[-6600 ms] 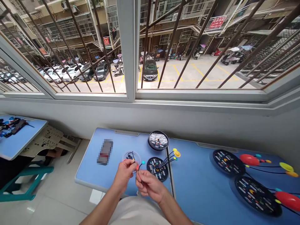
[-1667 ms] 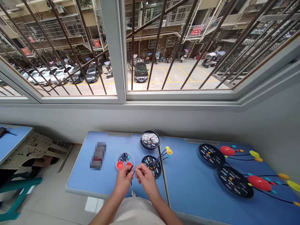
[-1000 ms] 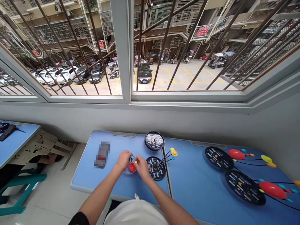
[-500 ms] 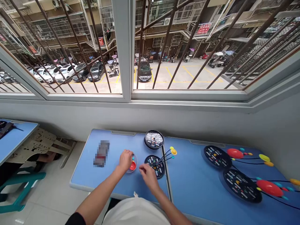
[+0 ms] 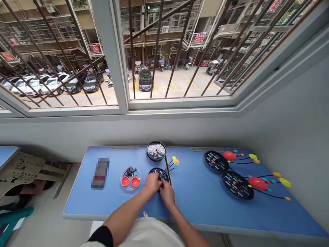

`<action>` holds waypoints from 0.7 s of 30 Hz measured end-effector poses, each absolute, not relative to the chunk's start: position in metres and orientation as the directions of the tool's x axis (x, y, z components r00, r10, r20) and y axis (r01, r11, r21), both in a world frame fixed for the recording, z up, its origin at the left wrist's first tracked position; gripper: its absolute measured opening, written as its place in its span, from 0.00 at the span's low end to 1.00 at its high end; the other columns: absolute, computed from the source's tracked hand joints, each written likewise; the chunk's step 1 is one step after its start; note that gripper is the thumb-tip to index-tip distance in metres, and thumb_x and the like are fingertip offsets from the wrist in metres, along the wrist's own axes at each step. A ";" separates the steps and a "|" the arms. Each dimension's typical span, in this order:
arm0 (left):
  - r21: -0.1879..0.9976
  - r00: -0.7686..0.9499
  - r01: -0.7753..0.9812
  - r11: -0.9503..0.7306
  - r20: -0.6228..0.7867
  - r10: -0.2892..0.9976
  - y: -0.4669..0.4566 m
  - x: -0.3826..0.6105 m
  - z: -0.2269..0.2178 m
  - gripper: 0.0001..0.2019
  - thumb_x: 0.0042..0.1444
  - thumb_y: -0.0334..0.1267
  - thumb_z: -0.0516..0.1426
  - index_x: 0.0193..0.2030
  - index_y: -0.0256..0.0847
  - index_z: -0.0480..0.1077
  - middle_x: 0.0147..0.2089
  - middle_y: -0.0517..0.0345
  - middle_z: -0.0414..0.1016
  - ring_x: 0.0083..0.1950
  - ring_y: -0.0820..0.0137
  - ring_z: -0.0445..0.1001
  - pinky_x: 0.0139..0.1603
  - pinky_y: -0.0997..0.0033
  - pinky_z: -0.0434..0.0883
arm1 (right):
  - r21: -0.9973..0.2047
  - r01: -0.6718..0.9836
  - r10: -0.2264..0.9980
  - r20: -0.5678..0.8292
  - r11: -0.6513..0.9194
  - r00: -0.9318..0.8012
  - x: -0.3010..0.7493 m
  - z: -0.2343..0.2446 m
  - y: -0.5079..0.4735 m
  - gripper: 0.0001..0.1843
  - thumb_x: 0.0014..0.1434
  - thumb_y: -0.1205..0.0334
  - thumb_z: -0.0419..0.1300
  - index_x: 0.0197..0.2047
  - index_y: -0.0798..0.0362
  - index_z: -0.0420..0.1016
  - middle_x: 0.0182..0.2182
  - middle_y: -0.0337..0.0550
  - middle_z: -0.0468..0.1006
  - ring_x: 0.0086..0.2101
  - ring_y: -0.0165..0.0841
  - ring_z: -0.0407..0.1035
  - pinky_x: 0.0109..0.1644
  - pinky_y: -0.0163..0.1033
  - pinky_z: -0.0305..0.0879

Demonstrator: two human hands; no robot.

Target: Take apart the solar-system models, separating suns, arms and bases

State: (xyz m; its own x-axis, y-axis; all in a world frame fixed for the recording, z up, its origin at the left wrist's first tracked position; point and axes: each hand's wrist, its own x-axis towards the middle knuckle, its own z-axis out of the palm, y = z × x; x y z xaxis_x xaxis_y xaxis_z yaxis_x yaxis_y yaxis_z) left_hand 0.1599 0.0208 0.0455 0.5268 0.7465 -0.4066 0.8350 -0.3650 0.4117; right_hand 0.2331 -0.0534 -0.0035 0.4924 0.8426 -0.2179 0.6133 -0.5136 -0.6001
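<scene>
A: Both hands have moved to the right, away from the clear round tray [image 5: 130, 168], and now they are over the small black disc [image 5: 155, 170]. Half a second ago the left hand [image 5: 152, 183] was still at the tray, yes?

B: Yes, and the right hand [image 5: 167, 193] was a little apart from it, at the disc. Now the two hands are close together at the lower part of the disc and cover much of it.

A: Are they open or closed?

B: The fingers curve down, so they are not flat open. But I cannot tell if they grip something, because the fingertips are hidden.

A: And the thin black rods [image 5: 164, 170] with the coloured knobs?

B: They fan out from under the hands toward the upper right. A yellow knob [image 5: 175, 161] sits just past the disc.

A: What does the tray show now?

B: With no hand above it, you can see two red domes [image 5: 125, 181] and a small tangle of black cords [image 5: 130, 172] inside. It stands on the table [image 5: 77, 202], near the front edge and left of the disc. Behind the disc is a larger round dish [image 5: 156, 151].
</scene>
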 end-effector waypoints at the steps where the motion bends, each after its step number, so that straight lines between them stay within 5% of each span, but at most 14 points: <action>1: 0.410 0.526 0.836 -0.365 -0.408 0.746 0.021 0.162 0.045 0.09 0.50 0.34 0.55 0.38 0.39 0.70 0.40 0.51 0.75 0.43 0.65 0.73 0.39 0.73 0.65 | -0.592 0.613 0.838 -0.228 -0.524 0.496 0.233 -0.004 -0.052 0.12 0.48 0.72 0.51 0.35 0.55 0.73 0.34 0.50 0.78 0.36 0.40 0.71 0.36 0.36 0.59; 13: 0.516 0.549 0.787 -0.339 -0.332 0.767 0.023 0.165 0.053 0.08 0.50 0.27 0.50 0.31 0.38 0.70 0.35 0.51 0.74 0.42 0.66 0.71 0.40 0.72 0.62 | -0.563 0.580 0.797 -0.283 -0.588 0.533 0.234 0.005 -0.045 0.08 0.52 0.70 0.52 0.28 0.53 0.70 0.27 0.43 0.77 0.30 0.34 0.70 0.28 0.33 0.51; 21: 0.680 0.530 0.680 -0.276 -0.194 0.825 0.015 0.147 0.084 0.08 0.51 0.30 0.50 0.28 0.39 0.70 0.29 0.58 0.72 0.33 0.71 0.68 0.34 0.76 0.60 | -0.689 0.477 0.809 -0.288 -0.546 0.511 0.239 0.010 -0.042 0.06 0.44 0.73 0.56 0.22 0.53 0.68 0.22 0.40 0.75 0.27 0.34 0.68 0.29 0.33 0.53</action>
